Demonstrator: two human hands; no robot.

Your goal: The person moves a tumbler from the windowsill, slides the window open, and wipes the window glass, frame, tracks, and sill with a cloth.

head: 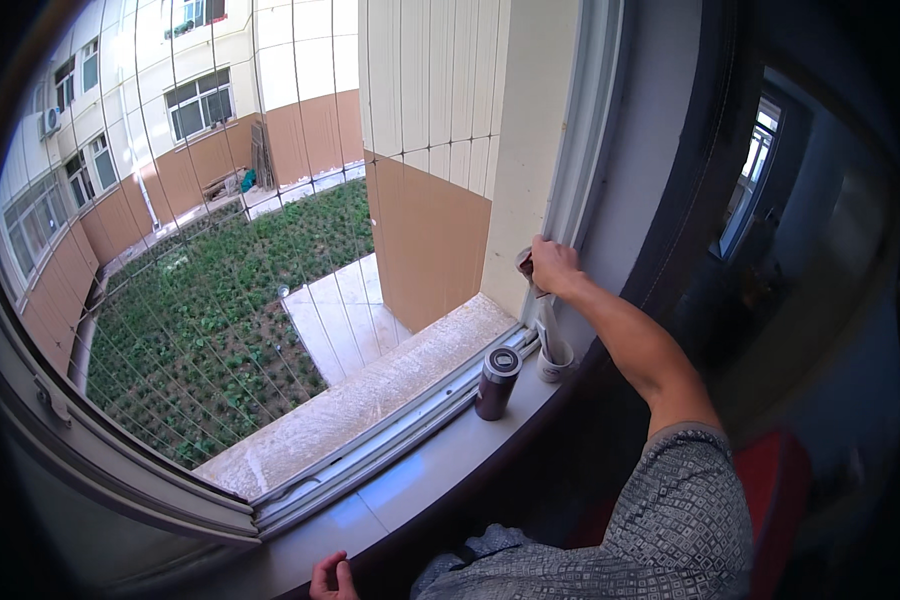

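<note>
My right hand [556, 266] is stretched out to the window frame's right upright, its fingers closed on a dark reddish cloth [525, 262]. Below that hand, a white cup [554, 363] holding some upright pale items stands in the corner of the windowsill [420, 480]. Left of the cup stands a dark purple vacuum flask [498, 384] with a metal-rimmed lid. My left hand [333, 577] is low at the bottom edge of the view, by the sill, its fingers curled; nothing can be seen in it, though part of the hand is cut off.
The sliding window track [390, 420] runs along the sill, with a stone outer ledge [360, 397] beyond it. Thin wires cross the opening. A window sash [120, 480] is at the left, a dark curtain [682, 172] at the right. Outside lie a planted yard and buildings.
</note>
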